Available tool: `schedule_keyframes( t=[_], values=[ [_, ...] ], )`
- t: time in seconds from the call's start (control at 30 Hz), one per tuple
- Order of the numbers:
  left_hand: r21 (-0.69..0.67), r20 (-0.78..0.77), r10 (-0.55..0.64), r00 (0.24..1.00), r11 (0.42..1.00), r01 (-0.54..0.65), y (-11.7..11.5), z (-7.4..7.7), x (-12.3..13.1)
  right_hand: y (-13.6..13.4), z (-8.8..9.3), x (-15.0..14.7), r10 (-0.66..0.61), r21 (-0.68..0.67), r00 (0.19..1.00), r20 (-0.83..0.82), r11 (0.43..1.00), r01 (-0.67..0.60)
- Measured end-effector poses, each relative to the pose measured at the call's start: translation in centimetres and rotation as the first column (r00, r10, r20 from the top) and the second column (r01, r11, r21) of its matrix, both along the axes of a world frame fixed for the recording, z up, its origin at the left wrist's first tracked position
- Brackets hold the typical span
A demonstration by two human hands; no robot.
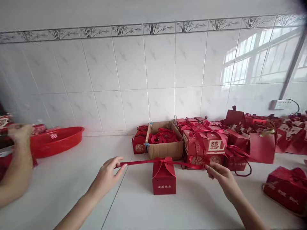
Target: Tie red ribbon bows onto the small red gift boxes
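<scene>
Left hand (pixel 109 171), right hand (pixel 219 175) apart, pinching ribbon (pixel 144 164) ends across red box (pixel 164 179); co-worker's hand (pixel 21 132) blurred; cardboard box (pixel 165 149) holding ribbons (pixel 163 135).

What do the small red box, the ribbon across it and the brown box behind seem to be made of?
The small red box looks like matte card: crisp folded flaps, printed characters. The ribbon seems a thin satin-like fabric, faintly shiny, held taut between the left hand and right hand. The brown box is probably cardboard, dull with raw edges.
</scene>
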State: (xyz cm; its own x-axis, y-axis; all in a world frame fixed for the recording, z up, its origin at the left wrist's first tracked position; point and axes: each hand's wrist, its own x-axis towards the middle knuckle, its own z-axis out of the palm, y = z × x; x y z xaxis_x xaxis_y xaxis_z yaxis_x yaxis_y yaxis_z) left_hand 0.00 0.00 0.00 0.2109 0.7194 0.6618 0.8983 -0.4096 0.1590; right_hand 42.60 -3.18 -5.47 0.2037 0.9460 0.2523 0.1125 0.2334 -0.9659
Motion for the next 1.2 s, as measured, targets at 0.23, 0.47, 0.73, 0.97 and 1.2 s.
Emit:
schedule_keyframes(
  t=[0.23, 0.47, 0.73, 0.97, 1.2],
  values=[
    [-0.22, -0.062, -0.06, 0.996, 0.974, 0.045, 0.6, -2.2, -0.7, -0.1, -3.0, 1.8, -0.247, -0.121, 0.968, -0.038, 0.963, 0.241],
    [-0.375, 0.01, -0.061, 0.998, 0.925, 0.06, 0.6, -3.9, -0.4, -0.6, -3.7, 2.3, -0.268, -0.172, 0.963, -0.035, 0.951, 0.259],
    [-0.396, 0.193, -0.014, 0.981, 0.914, 0.09, 0.6, -2.6, -0.9, -1.6, -2.5, 2.0, -0.261, -0.217, 0.959, -0.108, 0.948, 0.233],
    [-0.422, 0.332, -0.045, 0.942, 0.886, 0.191, 1.2, 5.8, 0.7, -1.0, 4.9, 1.5, -0.128, 0.042, 0.989, -0.076, 0.99, 0.132],
    [-0.241, 0.443, -0.258, 0.859, 0.888, 0.391, 1.4, 14.4, 7.0, 1.6, 16.1, -3.8, -0.048, 0.348, 0.984, 0.174, 0.937, -0.015]
  ],
)
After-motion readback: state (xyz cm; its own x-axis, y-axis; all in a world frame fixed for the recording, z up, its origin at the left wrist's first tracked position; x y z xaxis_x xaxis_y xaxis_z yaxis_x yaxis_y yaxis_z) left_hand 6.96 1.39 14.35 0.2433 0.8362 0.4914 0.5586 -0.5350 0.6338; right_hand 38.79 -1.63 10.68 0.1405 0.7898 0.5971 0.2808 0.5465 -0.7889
